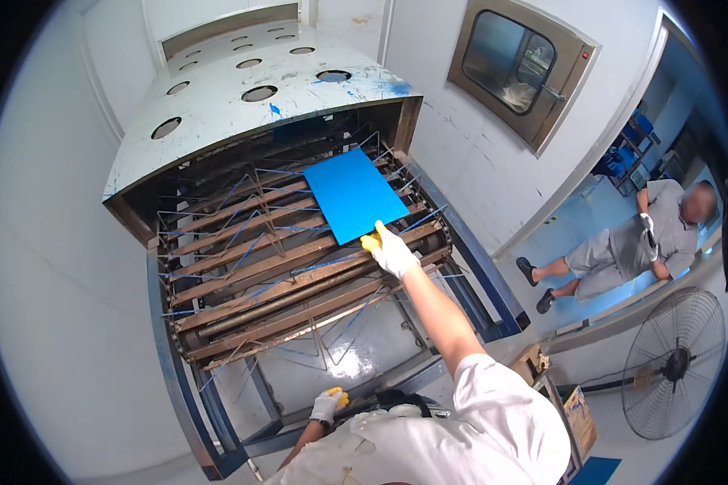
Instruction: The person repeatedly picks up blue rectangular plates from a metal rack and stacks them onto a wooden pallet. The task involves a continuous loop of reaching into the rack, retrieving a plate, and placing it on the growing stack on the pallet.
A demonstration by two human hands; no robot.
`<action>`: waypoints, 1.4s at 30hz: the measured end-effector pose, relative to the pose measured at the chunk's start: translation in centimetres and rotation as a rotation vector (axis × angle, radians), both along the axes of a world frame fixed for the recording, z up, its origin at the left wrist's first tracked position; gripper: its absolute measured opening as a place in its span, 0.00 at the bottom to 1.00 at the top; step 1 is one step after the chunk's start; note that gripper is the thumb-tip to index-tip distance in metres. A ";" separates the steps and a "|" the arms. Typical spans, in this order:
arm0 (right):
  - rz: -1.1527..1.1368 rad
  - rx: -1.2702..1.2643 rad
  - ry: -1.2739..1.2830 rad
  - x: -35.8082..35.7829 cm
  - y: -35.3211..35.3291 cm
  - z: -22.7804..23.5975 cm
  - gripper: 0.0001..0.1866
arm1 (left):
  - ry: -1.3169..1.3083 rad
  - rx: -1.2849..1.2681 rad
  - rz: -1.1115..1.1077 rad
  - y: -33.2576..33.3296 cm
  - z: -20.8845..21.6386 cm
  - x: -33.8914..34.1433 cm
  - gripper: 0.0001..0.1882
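A flat rectangular blue sheet (356, 196) lies slanted over the wire supports and brown slats of a conveyor rack (259, 279). Stretched forward, my right hand (391, 252), in a white glove with yellow fingertips, pinches the sheet's near edge by its right corner. The thumb is partly hidden. Close to my body, my left hand (329, 403), gloved the same way, is beside the rack's near crossbar with its fingers curled. Whether anything is inside those fingers does not show.
The rack runs under a pale metal hood (218, 97) with round holes. Blue frame rails (493, 299) flank it. At right are a wall fan (676, 364), a doorway with a person (631, 242) standing beyond, and a windowed hatch (514, 69). Another blue sheet (597, 470) shows lower right.
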State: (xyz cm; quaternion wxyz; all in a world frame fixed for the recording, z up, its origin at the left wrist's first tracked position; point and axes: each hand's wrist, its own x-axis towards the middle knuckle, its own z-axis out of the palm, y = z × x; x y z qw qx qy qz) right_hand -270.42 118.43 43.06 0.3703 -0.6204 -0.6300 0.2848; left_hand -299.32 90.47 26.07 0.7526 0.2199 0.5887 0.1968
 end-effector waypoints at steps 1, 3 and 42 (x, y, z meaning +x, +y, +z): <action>-0.030 -0.111 0.278 -0.3 0.9 -0.2 0.15 | -0.011 0.000 0.008 -0.4 0.4 0.1 0.14; -0.218 -0.262 0.869 0.2 2.2 -0.3 0.12 | -0.039 0.002 0.003 -1.0 1.0 0.5 0.14; -1.169 -0.002 0.839 14.6 -68.7 7.8 0.12 | -0.190 0.082 -0.921 -1.5 -10.5 13.1 0.05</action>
